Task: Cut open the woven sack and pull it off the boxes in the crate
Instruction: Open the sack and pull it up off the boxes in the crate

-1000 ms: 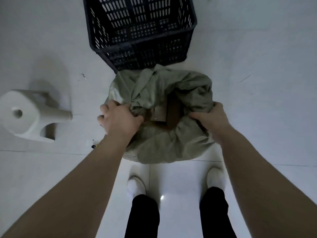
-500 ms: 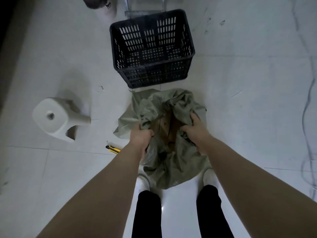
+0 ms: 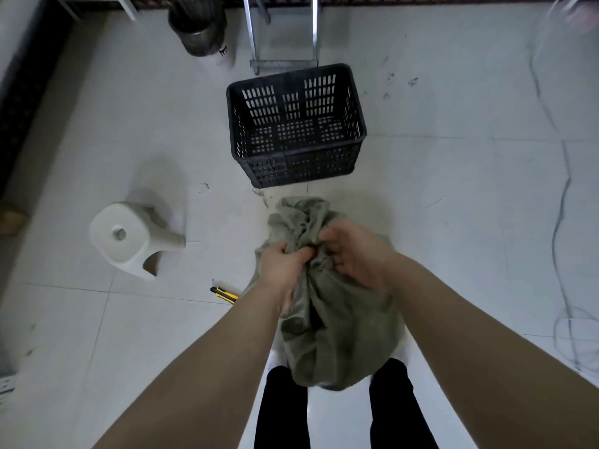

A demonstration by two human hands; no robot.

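Pale glossy floor tiles [image 3: 453, 196] spread under dim, even light, scuffed with dark marks far ahead of the hands. A white plastic stool [image 3: 129, 238] stands left of them, a dark bin [image 3: 197, 24] and metal frame legs [image 3: 282, 30] beyond, and thin cables [image 3: 564, 196] trail along the right.

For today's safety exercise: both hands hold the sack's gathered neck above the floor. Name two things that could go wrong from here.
1. The sack hangs only from the left hand and right hand; the bunched neck might slip and the load drop onto the feet below.
2. The yellow utility knife lies on the floor beside the person, easy to step on.
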